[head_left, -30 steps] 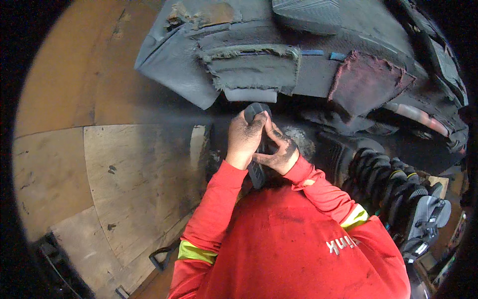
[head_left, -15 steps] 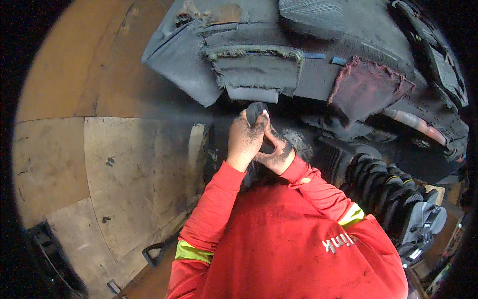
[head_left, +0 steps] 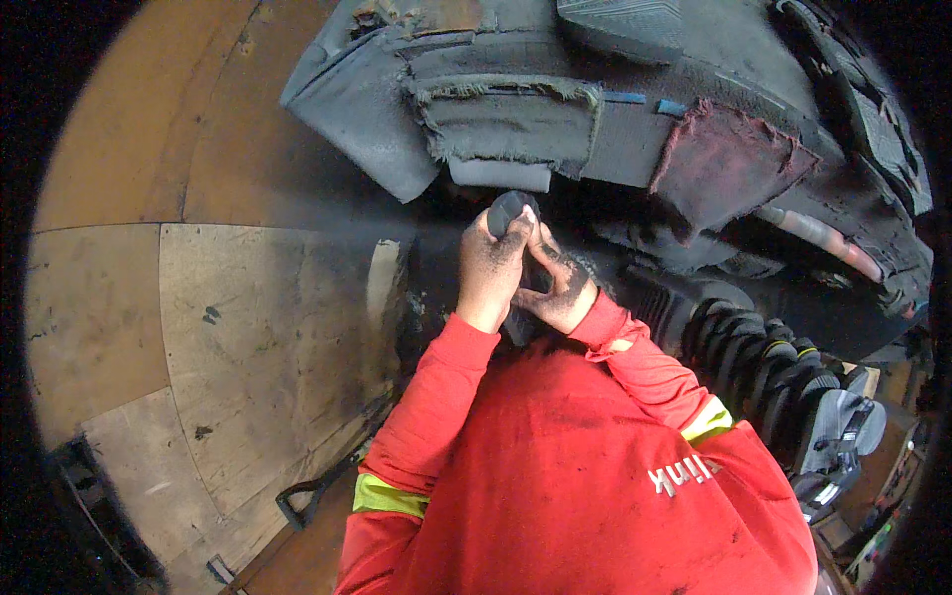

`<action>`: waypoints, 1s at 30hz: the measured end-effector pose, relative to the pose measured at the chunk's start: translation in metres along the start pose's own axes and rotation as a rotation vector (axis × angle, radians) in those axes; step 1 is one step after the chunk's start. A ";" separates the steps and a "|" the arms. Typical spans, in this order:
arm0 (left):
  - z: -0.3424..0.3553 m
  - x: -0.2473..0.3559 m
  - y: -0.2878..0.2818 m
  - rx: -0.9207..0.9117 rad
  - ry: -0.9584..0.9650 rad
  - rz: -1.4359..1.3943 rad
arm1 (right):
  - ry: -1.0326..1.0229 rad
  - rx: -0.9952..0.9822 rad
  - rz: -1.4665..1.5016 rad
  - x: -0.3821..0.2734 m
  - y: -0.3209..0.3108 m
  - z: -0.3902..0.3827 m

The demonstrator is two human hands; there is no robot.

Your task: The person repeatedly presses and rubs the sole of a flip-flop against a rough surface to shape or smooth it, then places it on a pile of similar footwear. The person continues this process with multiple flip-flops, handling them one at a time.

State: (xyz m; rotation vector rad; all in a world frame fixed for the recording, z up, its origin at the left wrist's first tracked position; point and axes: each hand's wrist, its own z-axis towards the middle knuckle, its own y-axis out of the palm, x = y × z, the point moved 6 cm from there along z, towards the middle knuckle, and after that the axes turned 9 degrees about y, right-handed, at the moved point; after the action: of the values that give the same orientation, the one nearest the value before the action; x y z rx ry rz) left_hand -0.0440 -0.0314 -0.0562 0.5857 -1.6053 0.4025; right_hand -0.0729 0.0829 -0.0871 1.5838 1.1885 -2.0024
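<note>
Before the dusty bench front I hold a dark rubber sandal sole (head_left: 510,211), its rounded end pointing away from me. My left hand (head_left: 487,274) is closed around its left side, thumb on top. From the right, my right hand (head_left: 557,286) grips it with the fingertips close to the left thumb. Black dust coats both hands. The sole's far end is just below a pale grey roller-like bar (head_left: 499,177); whether they touch I cannot tell. A frayed dark cloth flap (head_left: 511,124) hangs over that bar. The sole's near part is mostly hidden by my hands.
A sandal sole (head_left: 623,25) lies on the dust-covered bench top. A reddish frayed cloth (head_left: 729,159) hangs right of the flap, near a pale pipe (head_left: 828,246). Dark sandals (head_left: 754,362) stand in a row at lower right, ending with a grey sandal (head_left: 838,426). Wooden panels (head_left: 268,357) line the left.
Both hands and the sole have shifted very slightly upward in the picture, and the view has moved a little. The grip on the sole stays much the same.
</note>
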 end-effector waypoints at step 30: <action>-0.024 -0.025 -0.007 0.082 -0.064 -0.838 | -0.115 0.119 -0.723 -0.027 -0.033 -0.004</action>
State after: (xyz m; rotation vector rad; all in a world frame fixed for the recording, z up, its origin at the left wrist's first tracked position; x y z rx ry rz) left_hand -0.0192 -0.0199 -0.0786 1.2662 -1.2641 -0.1809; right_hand -0.0838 0.0998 -0.0498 1.1467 1.8016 -2.5849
